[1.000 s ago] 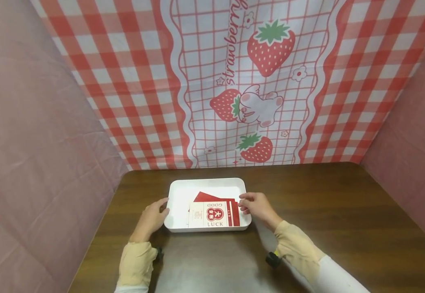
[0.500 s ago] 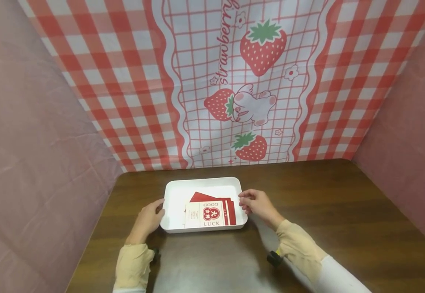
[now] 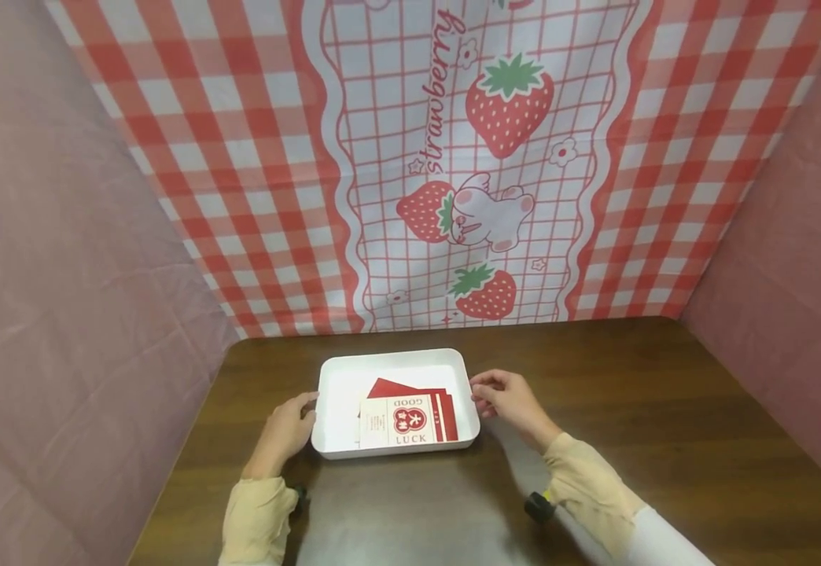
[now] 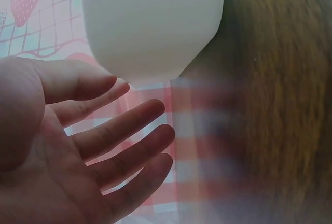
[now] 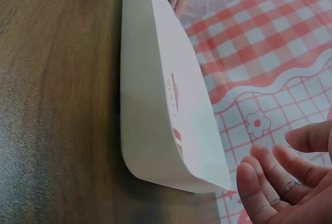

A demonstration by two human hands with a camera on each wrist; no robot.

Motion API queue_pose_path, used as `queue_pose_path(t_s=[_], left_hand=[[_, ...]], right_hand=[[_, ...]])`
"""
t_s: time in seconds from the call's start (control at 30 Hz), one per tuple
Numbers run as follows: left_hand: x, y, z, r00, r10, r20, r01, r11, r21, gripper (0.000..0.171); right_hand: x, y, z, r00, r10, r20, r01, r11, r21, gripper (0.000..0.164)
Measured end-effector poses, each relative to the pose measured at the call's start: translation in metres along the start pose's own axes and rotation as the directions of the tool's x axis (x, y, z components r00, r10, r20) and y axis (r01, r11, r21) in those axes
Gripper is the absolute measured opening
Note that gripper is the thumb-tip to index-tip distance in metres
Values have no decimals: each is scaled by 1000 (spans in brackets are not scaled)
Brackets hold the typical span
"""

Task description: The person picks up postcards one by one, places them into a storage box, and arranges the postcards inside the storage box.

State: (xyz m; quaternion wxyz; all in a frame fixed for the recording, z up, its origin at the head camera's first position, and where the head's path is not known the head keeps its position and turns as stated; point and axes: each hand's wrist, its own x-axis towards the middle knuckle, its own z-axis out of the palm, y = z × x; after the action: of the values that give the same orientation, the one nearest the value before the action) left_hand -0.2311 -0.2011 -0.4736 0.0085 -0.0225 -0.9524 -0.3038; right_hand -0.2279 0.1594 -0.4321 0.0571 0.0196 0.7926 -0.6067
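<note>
A white rectangular tray (image 3: 340,377) lies on the brown table, its long side across the view. Inside it are red envelopes (image 3: 391,387), overlapped by a cream-and-red one (image 3: 396,424) printed GOOD LUCK. My left hand (image 3: 281,432) is at the tray's left end, thumb and fingertips right by the rim; in the left wrist view its fingers (image 4: 129,125) are spread and loosely bent. Beyond the tray's right end, my right hand (image 3: 513,401) hovers with relaxed, slightly bent fingers (image 5: 275,172), holding nothing.
The brown wooden table (image 3: 630,409) extends around the tray. Behind its far edge hangs a red-and-white checked cloth (image 3: 262,181) with strawberry prints. Plain pinkish cloth (image 3: 99,314) closes off the left and right sides. Both wrists wear beige wraps (image 3: 590,483) with small dark devices.
My right hand has drawn away from the tray's right rim, a little to the right. The left hand stays at the left end, and the envelopes lie as before. The head view has shifted slightly.
</note>
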Motion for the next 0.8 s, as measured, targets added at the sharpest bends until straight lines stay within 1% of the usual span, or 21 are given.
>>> queue_pose_path(t_s=[0.17, 0.23, 0.33, 0.5, 0.67, 0.8], left_hand=[[0, -1, -1, 999, -35, 14, 36, 999, -14, 39], [1, -1, -1, 999, -35, 13, 35, 999, -11, 38], [3, 1, 0, 999, -36, 19, 36, 999, -16, 39], [5, 3, 3, 999, -30, 10, 31, 999, -29, 38], [3, 1, 3, 999, -34, 8, 34, 999, -28, 38], [4, 3, 3, 999, -45, 7, 45, 998, -37, 38]], right_hand=[[3, -7, -5, 999, -34, 17, 34, 999, 0, 25], [4, -11, -10, 999, -52, 12, 52, 999, -1, 26], [5, -19, -20, 997, -71, -12, 71, 997, -5, 27], [7, -26, -37, 995, -90, -48, 87, 995, -46, 30], [9, -24, -42, 995, -84, -58, 82, 995, -48, 28], [10, -21, -44, 993, -101, -67, 95, 992, -82, 26]])
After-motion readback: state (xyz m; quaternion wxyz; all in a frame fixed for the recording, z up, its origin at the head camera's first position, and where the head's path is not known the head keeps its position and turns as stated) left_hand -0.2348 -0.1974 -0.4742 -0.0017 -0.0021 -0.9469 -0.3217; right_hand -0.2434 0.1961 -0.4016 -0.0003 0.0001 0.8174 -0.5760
